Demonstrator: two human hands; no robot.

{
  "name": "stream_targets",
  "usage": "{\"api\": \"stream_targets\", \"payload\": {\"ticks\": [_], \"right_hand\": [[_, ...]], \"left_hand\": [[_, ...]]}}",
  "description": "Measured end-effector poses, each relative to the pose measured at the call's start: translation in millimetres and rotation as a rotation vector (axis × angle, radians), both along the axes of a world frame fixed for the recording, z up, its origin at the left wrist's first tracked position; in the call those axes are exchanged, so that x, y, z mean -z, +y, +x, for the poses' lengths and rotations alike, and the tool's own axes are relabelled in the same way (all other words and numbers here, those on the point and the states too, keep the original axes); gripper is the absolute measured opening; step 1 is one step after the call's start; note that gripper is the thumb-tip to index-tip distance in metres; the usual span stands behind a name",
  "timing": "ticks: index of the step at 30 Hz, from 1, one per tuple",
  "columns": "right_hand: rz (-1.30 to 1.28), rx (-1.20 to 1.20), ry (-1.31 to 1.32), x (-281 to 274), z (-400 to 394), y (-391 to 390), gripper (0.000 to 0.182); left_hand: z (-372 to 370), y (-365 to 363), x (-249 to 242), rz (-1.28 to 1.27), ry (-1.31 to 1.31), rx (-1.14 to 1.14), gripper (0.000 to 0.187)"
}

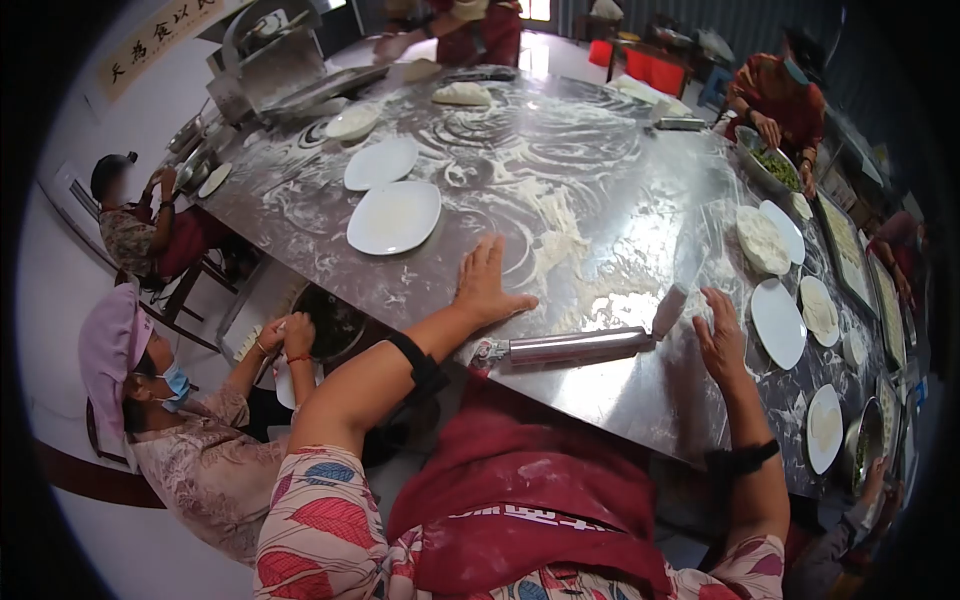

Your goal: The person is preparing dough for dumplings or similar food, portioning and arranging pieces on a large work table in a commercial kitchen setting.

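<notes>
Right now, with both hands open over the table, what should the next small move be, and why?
I'd probably bring the right hand in to the right end of the metal roller. The roller lies near the edge of the floured table, neither hand grips it, and the right hand is open close by that end.

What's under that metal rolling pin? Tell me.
The rolling pin lies on the metal table, shiny on the near side, with flour smears beyond. The strip directly beneath is covered, so any flour there can't be seen.
</notes>
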State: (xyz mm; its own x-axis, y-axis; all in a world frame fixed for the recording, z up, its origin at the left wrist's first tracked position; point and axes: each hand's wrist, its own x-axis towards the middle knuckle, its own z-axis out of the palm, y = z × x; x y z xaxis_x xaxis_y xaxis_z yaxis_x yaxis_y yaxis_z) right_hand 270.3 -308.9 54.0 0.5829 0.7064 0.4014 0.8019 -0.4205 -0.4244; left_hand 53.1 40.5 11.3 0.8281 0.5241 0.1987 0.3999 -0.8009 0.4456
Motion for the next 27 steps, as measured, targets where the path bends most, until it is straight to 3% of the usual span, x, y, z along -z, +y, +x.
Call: {"api": "stream_targets", "payload": {"ticks": [6,13,27], "right_hand": [[-0.120,-0.124,-0.003,15.5,38.5,45.2,0.060],[-0.248,-0.210,-0.058,19.4,39.2,81.1,0.086],[-0.273,-0.230,-0.154,34.0,45.6,103.4,0.092]], "left_hand": [[14.2,1.6,0.0,-0.069,-0.006,0.042,0.127],[23.9,0.1,-3.6,-0.063,0.008,0.055,0.127],[35.5,0.9,2.0,-0.009,0.021,0.054,0.128]]}}
